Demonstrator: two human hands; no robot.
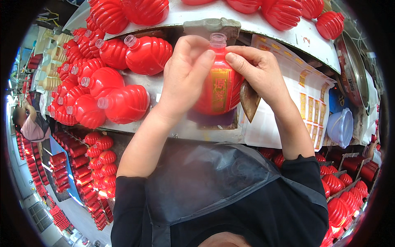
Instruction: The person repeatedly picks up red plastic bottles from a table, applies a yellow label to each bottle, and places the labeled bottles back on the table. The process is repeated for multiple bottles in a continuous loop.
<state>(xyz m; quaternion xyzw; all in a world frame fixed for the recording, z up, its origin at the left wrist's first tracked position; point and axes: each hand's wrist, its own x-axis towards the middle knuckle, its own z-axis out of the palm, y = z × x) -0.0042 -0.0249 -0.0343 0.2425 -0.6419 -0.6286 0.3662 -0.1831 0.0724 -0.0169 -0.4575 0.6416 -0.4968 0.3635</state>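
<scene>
A red plastic bottle (205, 94) with a clear threaded neck stands upright in front of me on a dark purple pad (214, 119). A tall gold label (220, 90) runs down its front. My left hand (187, 72) has its thumb and forefinger closed at the left of the neck's base. On the other side, my right hand (257, 70) pinches at the same height, thumb and forefinger together. Whether a thin thing lies between the fingertips is too small to tell. A brown pointed wooden piece (249, 101) leans beside the bottle, below my right hand.
Many red bottles (125, 103) lie piled on the left of the white table (164, 127). More stand on the white shelf (247, 20). Sheets of gold labels (302, 103) lie at right, near a pale blue bucket (340, 127). Another person (35, 123) is far left.
</scene>
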